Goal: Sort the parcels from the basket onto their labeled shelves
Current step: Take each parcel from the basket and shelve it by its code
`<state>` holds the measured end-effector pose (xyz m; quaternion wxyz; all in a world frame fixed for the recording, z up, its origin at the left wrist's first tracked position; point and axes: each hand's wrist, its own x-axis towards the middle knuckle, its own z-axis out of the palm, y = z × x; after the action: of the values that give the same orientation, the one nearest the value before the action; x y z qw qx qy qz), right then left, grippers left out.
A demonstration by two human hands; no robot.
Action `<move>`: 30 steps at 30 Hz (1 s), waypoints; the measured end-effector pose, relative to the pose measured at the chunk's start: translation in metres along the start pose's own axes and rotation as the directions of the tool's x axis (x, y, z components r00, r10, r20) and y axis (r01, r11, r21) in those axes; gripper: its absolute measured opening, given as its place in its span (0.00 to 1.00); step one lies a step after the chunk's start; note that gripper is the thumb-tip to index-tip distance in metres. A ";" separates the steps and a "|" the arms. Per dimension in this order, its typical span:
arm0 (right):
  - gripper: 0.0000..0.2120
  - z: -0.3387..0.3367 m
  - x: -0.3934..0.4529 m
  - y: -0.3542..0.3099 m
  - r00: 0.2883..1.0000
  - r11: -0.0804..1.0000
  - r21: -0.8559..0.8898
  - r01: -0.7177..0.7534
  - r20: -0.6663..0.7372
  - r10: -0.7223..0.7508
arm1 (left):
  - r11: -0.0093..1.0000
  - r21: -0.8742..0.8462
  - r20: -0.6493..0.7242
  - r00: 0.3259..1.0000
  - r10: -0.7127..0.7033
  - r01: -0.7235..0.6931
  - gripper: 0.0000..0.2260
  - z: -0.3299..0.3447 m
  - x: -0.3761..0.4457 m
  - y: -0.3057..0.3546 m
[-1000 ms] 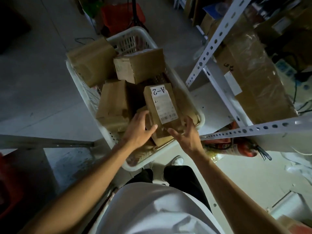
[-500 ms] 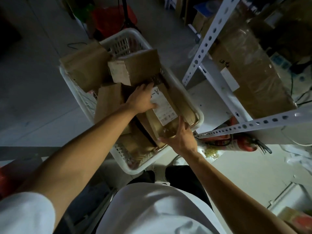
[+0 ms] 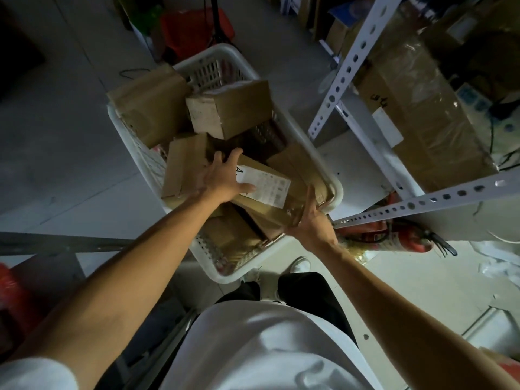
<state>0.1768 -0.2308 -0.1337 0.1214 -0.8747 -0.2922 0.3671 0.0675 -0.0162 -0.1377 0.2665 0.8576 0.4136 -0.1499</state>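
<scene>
- Two hands on one labelled parcel (image 3: 277, 199) now; half a second ago the parcel stood more upright in the basket, now it lies tilted across the other boxes with its white label (image 3: 266, 185) facing up
- Left hand (image 3: 222, 180) has slid from the parcel's far end to its left side; palm flat over the near-left part of the label, fingers spread, grip pressing on the parcel rather than wrapped round it
- Right hand (image 3: 312, 222) stays at the parcel's lower right corner, fingers curled up against the end face; grip grasping the parcel from below
- Handwritten mark on the label is mostly hidden by the left hand; only the start of it shows, cannot read it
- White basket (image 3: 334, 187) on the floor, lattice walls, about the same spot as before
- In the basket: a large brown box (image 3: 149, 108) leaning over the far left rim, a smaller carton (image 3: 229, 109) lying on top at the far middle, a flat brown box (image 3: 183, 164) at left just beside the left hand, more cardboard under the held parcel
- White shelf upright (image 3: 349, 63) with punched holes stands right of the basket; a big taped carton (image 3: 422, 114) sits on the shelf behind it
- Red extinguisher (image 3: 405, 237) lies on the floor under the shelf rail, near the right hand
</scene>
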 end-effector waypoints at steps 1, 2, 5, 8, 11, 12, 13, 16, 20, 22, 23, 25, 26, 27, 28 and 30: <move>0.54 -0.002 0.004 0.000 0.998 1.000 0.029 0.001 -0.059 0.001 | 1.000 -0.017 -0.010 1.000 -0.012 0.012 0.45 0.001 0.000 0.001; 0.48 -0.005 0.007 0.001 0.992 0.997 0.076 -0.001 -0.125 0.011 | 0.999 -0.041 -0.020 0.999 -0.035 0.034 0.45 0.003 -0.002 0.001; 0.32 -0.017 0.018 0.003 0.964 0.974 0.222 -0.045 -0.245 0.101 | 0.993 -0.075 -0.037 0.995 -0.090 0.087 0.42 0.013 -0.018 0.001; 0.23 -0.020 0.024 0.000 0.979 0.955 0.296 -0.013 -0.189 0.071 | 0.985 -0.163 0.008 0.999 -0.053 0.053 0.30 0.037 -0.042 0.003; 0.21 -0.015 0.017 -0.009 0.995 0.944 0.324 0.065 -0.088 -0.038 | 0.922 -0.383 0.056 0.998 -0.035 0.054 0.23 0.060 -0.061 0.007; 0.24 -0.012 0.015 -0.009 0.996 0.940 0.332 0.085 -0.058 -0.070 | 0.891 -0.450 0.061 0.998 -0.026 0.050 0.24 0.064 -0.065 0.008; 0.28 -0.007 0.013 -0.007 0.996 0.940 0.328 0.090 -0.023 -0.087 | 0.862 -0.507 0.062 0.998 0.003 0.029 0.28 0.066 -0.069 0.009; 0.38 0.008 0.002 0.003 0.987 0.934 0.343 0.098 0.088 -0.136 | 0.796 -0.603 0.074 0.990 0.117 -0.049 0.42 0.065 -0.080 0.011; 0.38 0.016 -0.011 0.010 0.977 0.914 0.370 0.165 0.064 -0.202 | 0.826 -0.556 0.053 0.988 0.146 -0.093 0.47 0.055 -0.085 0.011; 0.38 0.012 -0.017 0.010 0.975 0.900 0.384 0.205 0.004 -0.223 | 0.828 -0.553 0.029 0.991 0.133 -0.095 0.45 0.049 -0.088 0.014; 0.39 0.009 -0.019 0.011 0.971 0.886 0.404 0.226 -0.025 -0.237 | 0.827 -0.554 0.020 0.992 0.127 -0.095 0.45 0.046 -0.091 0.017; 0.45 0.002 -0.025 0.012 0.962 0.850 0.453 0.267 -0.079 -0.260 | 0.828 -0.551 -0.005 0.992 0.123 -0.105 0.44 0.042 -0.096 0.023; 0.48 -0.001 -0.029 0.014 0.959 0.836 0.472 0.279 -0.100 -0.264 | 0.826 -0.552 -0.022 0.992 0.124 -0.115 0.43 0.042 -0.100 0.026; 0.49 -0.004 -0.032 0.016 0.957 0.820 0.494 0.288 -0.117 -0.266 | 0.823 -0.554 -0.043 0.992 0.120 -0.124 0.43 0.042 -0.103 0.029; 0.49 -0.007 -0.036 0.018 0.955 0.805 0.514 0.295 -0.130 -0.266 | 0.820 -0.556 -0.065 0.991 0.117 -0.134 0.43 0.044 -0.108 0.032; 0.46 -0.011 -0.046 0.022 0.951 0.788 0.532 0.309 -0.157 -0.267 | 0.819 -0.556 -0.084 0.989 0.118 -0.145 0.43 0.046 -0.119 0.037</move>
<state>0.1680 -0.2758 -0.1090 0.4330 -0.7603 -0.2996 0.3803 0.0225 -0.1365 -0.1057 0.5064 0.7713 0.3852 0.0164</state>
